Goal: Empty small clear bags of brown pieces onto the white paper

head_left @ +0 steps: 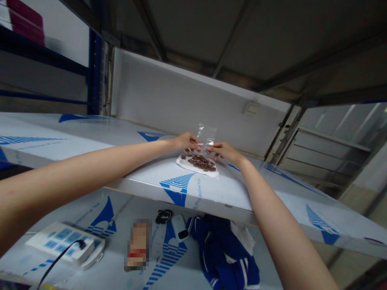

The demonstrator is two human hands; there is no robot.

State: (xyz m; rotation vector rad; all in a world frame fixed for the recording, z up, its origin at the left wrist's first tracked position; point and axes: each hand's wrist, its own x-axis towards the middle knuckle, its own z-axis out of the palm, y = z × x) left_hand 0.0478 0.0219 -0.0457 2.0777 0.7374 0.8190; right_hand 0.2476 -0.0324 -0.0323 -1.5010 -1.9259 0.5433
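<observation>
Pinching the left side of a small, clear, rectangular plastic bag (207, 132) with the bare left hand (185, 141), and its right side with the bare right hand (225, 150). Holding the bag just behind a flat, white, paper-like sheet (213, 174). Can see small, glossy, dark-brown oblong pieces (202, 162) heaped loosely on the sheet. Can also see a crumpled blue-and-white cloth garment (223, 257) below the sheet, and a white plastic power strip (60, 241) below and left of the sheet.
</observation>
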